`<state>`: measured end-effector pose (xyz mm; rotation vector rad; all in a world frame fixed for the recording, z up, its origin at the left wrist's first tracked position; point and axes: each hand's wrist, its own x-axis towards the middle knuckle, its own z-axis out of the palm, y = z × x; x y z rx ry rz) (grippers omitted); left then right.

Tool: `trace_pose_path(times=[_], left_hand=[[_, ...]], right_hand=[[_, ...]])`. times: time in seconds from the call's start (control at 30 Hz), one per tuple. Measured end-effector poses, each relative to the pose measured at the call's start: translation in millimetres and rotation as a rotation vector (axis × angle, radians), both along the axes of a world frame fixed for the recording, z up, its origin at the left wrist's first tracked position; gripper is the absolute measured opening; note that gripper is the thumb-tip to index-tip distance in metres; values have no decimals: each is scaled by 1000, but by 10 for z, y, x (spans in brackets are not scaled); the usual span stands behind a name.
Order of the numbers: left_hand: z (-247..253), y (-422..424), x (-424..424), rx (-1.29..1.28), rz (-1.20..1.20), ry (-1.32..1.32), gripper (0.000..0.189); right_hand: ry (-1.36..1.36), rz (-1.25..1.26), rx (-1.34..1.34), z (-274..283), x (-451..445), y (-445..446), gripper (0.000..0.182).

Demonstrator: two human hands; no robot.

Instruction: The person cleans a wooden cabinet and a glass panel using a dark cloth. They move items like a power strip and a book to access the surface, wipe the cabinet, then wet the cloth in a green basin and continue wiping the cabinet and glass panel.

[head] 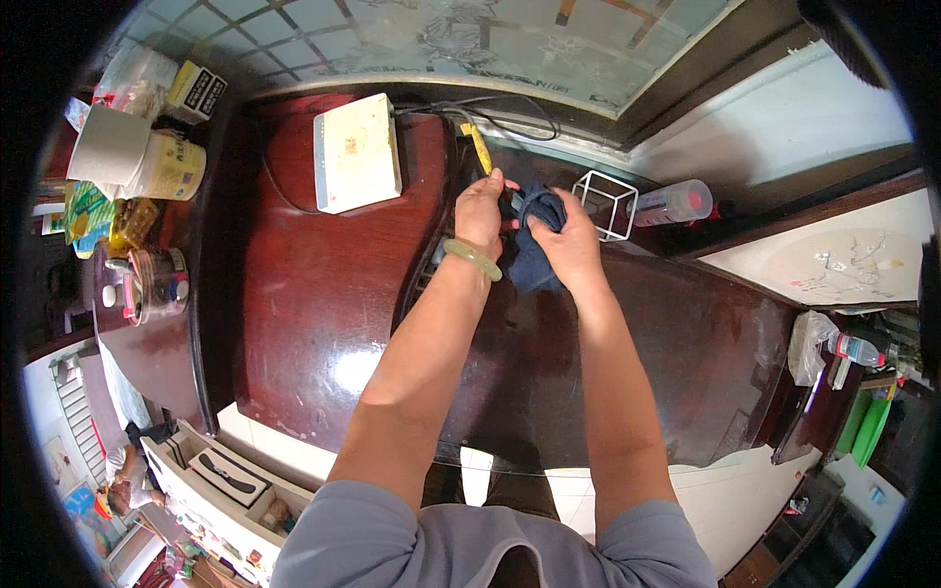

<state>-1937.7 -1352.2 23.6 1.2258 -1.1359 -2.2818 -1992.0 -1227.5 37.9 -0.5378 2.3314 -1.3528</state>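
My right hand (570, 246) grips a bunched dark blue cloth (535, 272) over the dark wooden tabletop (529, 353). Close beside it on the left, my left hand (481, 209) has its fingers curled towards the cloth, with a jade-coloured bangle (472, 259) at the wrist. Something small and dark shows between the two hands, but the fingers hide most of it. Just beyond my left fingertips is a yellow, slender object (478, 149); whether the fingers touch it is unclear. Right of the cloth stands a white wire cube frame (606, 206).
Behind the frame is a clear plastic bottle (673, 203). A white router-like box (356, 154) lies on the raised red-brown wood at left, near black cables (514, 110). Farther left are a paper tub (173, 165) and a clear jar (158, 287). A person (121, 478) is at lower left.
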Motion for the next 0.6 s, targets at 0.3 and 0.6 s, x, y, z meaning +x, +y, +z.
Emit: trace_pose_path(times=[0.3,0.6], left_hand=[[-26,2,-141,-24,-18,-1,30],[-141,-37,-333,44,154,247,17]], right_hand=[[-11,-24,157,-25,244,414,55],[-110,-61,135,-145,747,1006,56]])
